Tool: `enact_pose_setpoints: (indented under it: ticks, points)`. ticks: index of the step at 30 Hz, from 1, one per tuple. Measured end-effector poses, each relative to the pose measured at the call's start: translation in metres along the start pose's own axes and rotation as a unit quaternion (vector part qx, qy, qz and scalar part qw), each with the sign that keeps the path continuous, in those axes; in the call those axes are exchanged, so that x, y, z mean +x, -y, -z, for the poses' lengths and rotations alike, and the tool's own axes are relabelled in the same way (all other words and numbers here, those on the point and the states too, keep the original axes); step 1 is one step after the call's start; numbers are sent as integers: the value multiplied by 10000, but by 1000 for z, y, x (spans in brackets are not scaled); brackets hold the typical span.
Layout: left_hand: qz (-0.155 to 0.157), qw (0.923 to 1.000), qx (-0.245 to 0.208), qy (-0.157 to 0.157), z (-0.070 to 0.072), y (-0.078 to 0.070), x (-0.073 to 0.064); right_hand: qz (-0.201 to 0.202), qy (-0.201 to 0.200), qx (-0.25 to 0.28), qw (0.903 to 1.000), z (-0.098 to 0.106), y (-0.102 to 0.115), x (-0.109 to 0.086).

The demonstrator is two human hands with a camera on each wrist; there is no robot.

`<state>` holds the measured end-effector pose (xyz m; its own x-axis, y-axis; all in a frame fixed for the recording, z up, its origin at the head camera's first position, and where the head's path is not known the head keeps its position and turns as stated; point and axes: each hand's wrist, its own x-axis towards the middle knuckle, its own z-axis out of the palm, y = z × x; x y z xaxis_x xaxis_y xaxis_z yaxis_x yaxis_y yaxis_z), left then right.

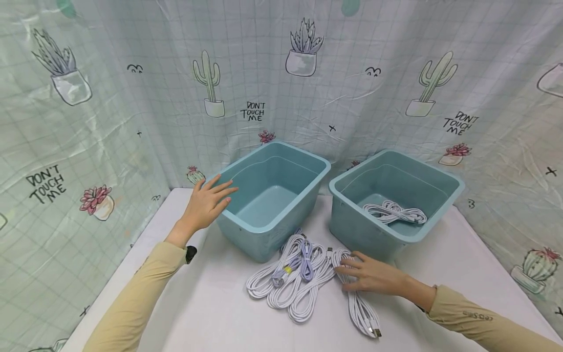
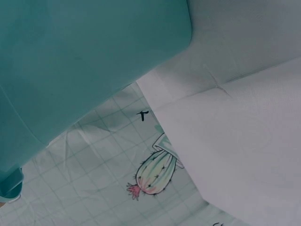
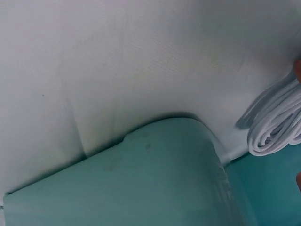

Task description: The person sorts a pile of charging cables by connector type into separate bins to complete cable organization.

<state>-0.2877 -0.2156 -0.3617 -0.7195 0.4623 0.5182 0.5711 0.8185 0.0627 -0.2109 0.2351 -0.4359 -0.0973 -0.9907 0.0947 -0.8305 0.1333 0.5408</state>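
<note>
My right hand (image 1: 374, 276) grips a coiled white cable (image 1: 362, 313) in front of the right bin, its fingers lying across the bundle. In the right wrist view the cable's looped end (image 3: 275, 129) shows between fingertips at the frame's edge. Left of it, several more coiled white cables (image 1: 303, 305) lie in an overlapping pile, with a thin lavender cable (image 1: 306, 264) on top and a yellow tie (image 1: 288, 269) among them. My left hand (image 1: 206, 203) is at the near left rim of the left teal bin (image 1: 257, 229), fingers straight and spread; contact with the rim is unclear.
The right teal bin (image 1: 374, 232) holds coiled white cable (image 1: 396, 213). Inside the left bin the bare floor shows. Both bins stand on a white table (image 1: 211, 313), backed by a cactus-print curtain (image 1: 255, 58) on three sides.
</note>
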Motion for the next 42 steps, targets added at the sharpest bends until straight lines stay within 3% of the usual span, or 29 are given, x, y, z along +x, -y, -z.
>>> enact_pose_setpoints:
  ticks: [25, 42]
  points:
    - [33, 10000, -37, 17, -1, 0, 0, 134, 199, -601, 9979, 11, -4, 9]
    - [5, 10000, 5, -31, -1, 1, 0, 7, 43, -587, 9983, 24, -13, 22]
